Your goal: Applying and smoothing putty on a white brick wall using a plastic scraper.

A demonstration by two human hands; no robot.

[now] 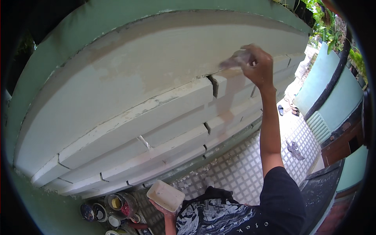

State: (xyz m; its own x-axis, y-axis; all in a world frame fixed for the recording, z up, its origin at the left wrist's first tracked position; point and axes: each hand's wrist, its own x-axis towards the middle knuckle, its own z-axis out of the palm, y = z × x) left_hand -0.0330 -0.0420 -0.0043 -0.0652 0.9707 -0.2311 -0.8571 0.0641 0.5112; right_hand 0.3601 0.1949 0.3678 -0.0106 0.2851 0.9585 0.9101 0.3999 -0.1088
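Observation:
My right hand (257,66) is raised against the white wall (137,55), its fingers gripping a pale, flat tool (235,59) that is blurred and lies just above the top edge of a row of white raised blocks (133,117). Gaps split these blocks. My left hand (162,207), low in the view, holds a shallow off-white rectangular tub (165,194) by its near side; its inside looks whitish. Pale tan patches mark parts of the wall above the blocks.
Buckets, cans and pots (117,207) crowd the lower left corner. The checkered tile floor (243,164) has white debris along the wall's foot. A crumpled grey cloth (294,150) and sandals (281,110) lie at the right, beside pale green walls (344,98) and plants.

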